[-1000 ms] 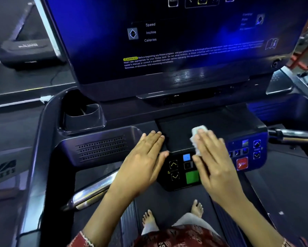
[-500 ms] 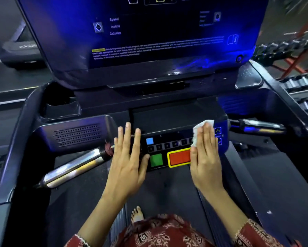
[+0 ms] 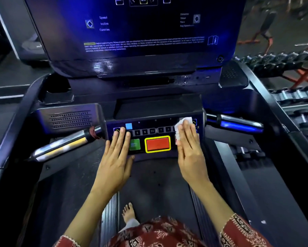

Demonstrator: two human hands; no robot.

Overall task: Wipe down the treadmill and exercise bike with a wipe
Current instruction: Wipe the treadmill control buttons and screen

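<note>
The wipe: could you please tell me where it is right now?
In the head view, the white wipe is pressed under the flat right hand at the right end of the treadmill's button panel, right of the big red button.

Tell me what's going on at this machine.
A person stands barefoot on the treadmill and is wiping its button panel. The right hand presses a white wipe flat against the panel's right end, fingers straight. The left hand lies flat on the left end, beside the green button. The red button between the hands is uncovered, and the screen above is lit.
</note>
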